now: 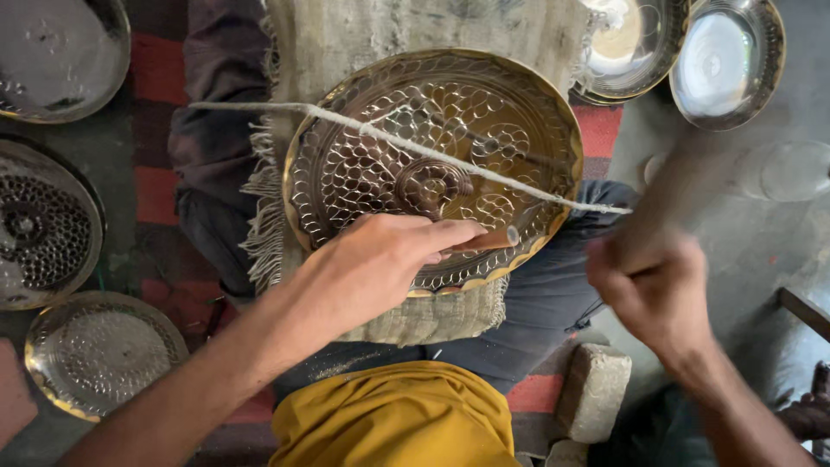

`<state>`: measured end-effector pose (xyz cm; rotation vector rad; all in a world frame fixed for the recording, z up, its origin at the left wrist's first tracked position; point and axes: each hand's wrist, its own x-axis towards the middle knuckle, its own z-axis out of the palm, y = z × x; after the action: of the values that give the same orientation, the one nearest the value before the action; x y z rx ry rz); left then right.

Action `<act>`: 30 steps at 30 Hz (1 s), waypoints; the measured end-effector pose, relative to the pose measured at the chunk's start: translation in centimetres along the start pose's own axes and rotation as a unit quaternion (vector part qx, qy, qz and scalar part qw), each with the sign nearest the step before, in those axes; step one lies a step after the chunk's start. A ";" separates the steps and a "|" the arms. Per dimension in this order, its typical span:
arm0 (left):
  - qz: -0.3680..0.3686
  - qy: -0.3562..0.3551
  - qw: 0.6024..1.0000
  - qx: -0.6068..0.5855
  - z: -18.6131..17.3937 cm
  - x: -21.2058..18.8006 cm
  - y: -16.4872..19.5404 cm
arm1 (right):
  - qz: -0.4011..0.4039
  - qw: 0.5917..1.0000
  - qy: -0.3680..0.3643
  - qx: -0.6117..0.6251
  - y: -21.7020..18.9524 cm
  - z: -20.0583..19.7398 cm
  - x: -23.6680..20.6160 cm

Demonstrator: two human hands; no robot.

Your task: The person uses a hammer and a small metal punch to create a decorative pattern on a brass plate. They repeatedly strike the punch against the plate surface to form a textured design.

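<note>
Your right hand (653, 290) is motion-blurred, and the tool (670, 195) it grips is a brown smear, so its head can't be made out. Your left hand (380, 259) covers most of the punch (488, 239); only the tip end shows, and it hides part of the brass plate (432, 164) near its lower rim. The cord (415, 149) vanishes behind the blur at right. Plates (52, 52) at left and two bowls (726, 56) at top right are cut by the edges. A dark object (808, 411) at the lower right edge is too cropped to identify.

Embossed brass plate (432, 164) (cord-bound) lies on lap.
</note>
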<state>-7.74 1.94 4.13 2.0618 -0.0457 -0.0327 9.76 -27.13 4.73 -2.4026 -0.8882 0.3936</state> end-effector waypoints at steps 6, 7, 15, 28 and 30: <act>-0.040 0.108 0.993 -0.018 1.6 -1.2 0.9 | 0.070 0.997 -0.033 -0.004 -1.6 -2.2 2.4; -0.044 0.149 0.988 -0.011 2.0 -1.5 1.1 | -0.003 0.996 -0.037 -0.078 -2.2 -2.7 3.0; -0.127 0.350 0.923 -0.097 5.0 -3.1 2.6 | -0.136 0.901 -0.161 -0.380 -10.5 -6.1 8.7; -0.081 0.386 0.914 -0.091 6.4 -3.2 2.2 | -0.090 0.883 -0.243 -0.392 -13.1 -5.8 10.3; -0.088 0.377 0.916 -0.101 6.4 -3.1 2.0 | -0.137 0.932 -0.216 -0.258 -12.2 -5.6 10.1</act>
<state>-11.10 -4.47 2.87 1.7440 0.5961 0.6211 13.52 -14.82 15.52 -2.6384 -1.6841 0.6596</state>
